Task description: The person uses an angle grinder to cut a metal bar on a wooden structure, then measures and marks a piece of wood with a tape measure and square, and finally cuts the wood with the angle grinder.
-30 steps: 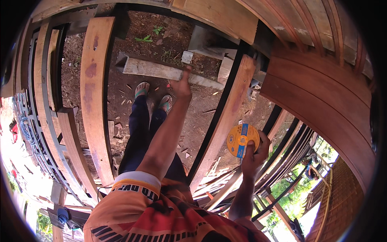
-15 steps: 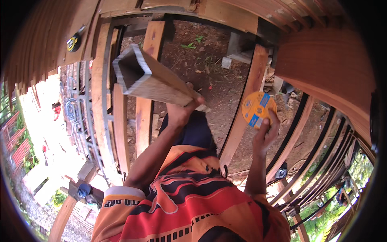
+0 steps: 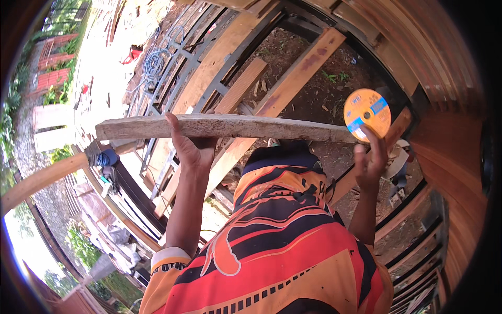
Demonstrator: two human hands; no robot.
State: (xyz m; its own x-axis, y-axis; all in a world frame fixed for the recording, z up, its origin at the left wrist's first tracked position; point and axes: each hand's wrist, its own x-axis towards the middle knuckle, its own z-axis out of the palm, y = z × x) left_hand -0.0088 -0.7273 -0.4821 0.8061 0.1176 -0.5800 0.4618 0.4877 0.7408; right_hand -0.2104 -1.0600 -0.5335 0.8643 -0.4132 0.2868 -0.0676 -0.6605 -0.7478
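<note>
A long, weathered grey-brown bar [image 3: 261, 127] lies horizontally across the view in front of my body. My left hand [image 3: 193, 149] grips it toward its left end, thumb up along its near side and fingers partly hidden behind it. My right hand [image 3: 372, 154] holds a round, flat orange disc [image 3: 366, 107] with a blue band and a centre hole, raised beside the bar's right end. The bar's right end passes near or behind the disc, so I cannot tell whether they touch.
Wooden beams [image 3: 298, 73] and metal frames [image 3: 183, 47] span over bare soil [image 3: 329, 68]. A coil of blue rope [image 3: 154, 63] lies upper left. Dark blue items [image 3: 107, 159] sit on a left-side wooden rail [image 3: 47, 180]. Reddish boards [image 3: 444, 157] line the right.
My left hand has lifted the bar from the ground and brought it level across my body. The disc has risen with my right hand. The view has turned leftward.
</note>
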